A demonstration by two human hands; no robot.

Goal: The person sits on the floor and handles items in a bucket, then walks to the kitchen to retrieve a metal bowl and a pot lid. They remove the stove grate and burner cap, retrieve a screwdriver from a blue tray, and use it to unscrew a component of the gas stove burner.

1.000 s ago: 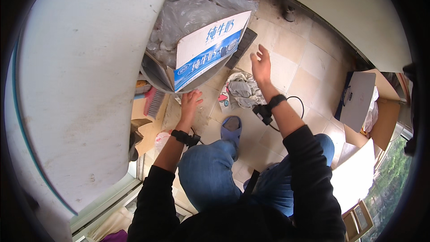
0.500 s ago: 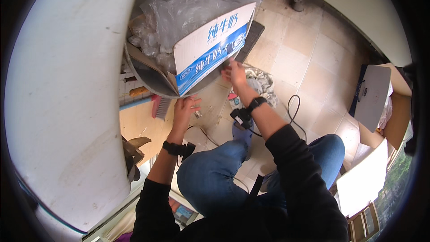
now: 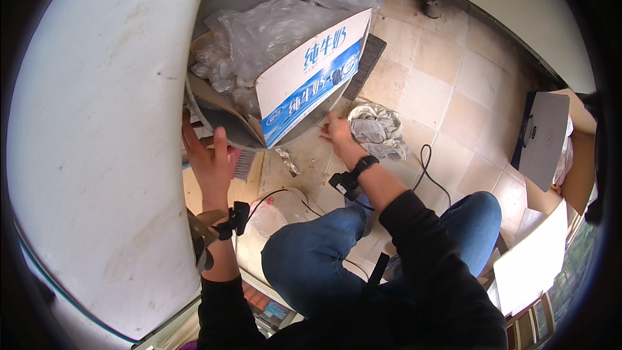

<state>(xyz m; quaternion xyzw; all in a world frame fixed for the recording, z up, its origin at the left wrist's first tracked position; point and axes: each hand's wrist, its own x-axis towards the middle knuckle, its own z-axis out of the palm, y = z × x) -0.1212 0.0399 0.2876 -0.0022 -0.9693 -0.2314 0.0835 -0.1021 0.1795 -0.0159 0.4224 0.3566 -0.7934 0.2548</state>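
A large grey round tub (image 3: 304, 131) holds crumpled clear plastic bags (image 3: 265, 35) and a white-and-blue cardboard carton (image 3: 311, 71), whose printed panel faces me. My left hand (image 3: 208, 159) is at the tub's near left side, thumb and fingers spread apart; part of its fingers lies in shadow beside the rim. Close under the right part of the rim is my right hand (image 3: 339, 135), its fingers apart and pointing left. Whether the right fingertips touch the tub cannot be made out. Behind my left hand shows a pink brush (image 3: 242, 162) with grey bristles.
A white appliance-like surface (image 3: 97, 142) fills the left. A crumpled pale cloth (image 3: 377, 128) lies on the tiled floor (image 3: 447, 91) by my right hand. A black cable (image 3: 424, 165) loops nearby. An open cardboard box (image 3: 580, 162) stands at the right. A clear plastic bag (image 3: 275, 210) lies near my knee.
My left hand has moved left along the tub's rim and spread its fingers. My right hand has shifted slightly down. The clear bag near my knee now shows more fully.
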